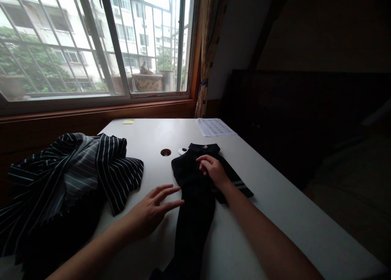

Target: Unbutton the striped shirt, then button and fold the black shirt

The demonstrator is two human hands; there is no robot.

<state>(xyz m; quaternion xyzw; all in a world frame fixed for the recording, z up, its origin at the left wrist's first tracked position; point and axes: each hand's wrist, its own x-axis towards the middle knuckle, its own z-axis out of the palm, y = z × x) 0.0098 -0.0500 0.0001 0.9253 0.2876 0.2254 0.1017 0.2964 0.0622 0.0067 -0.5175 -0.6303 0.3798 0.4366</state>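
A black collared shirt (195,215) lies on the white table, its collar toward the window. One sleeve, with pale stripes near the cuff, spreads out to the right. Over the upper part of the shirt is my right hand (212,172), its fingers curled together; whether cloth is pinched in them I cannot make out. My left hand (155,204) is at the shirt's left edge with its fingers spread and nothing in them. Its fingertips reach the side of the cloth, and whether they touch it is unclear.
A heap of black clothing with white stripes (79,170) covers the table's left side. A round cable hole (165,152) and a small white object (182,151) are beyond the shirt. Printed sheets (216,127) and a yellow note (128,121) lie at the white table's (244,239) far edge.
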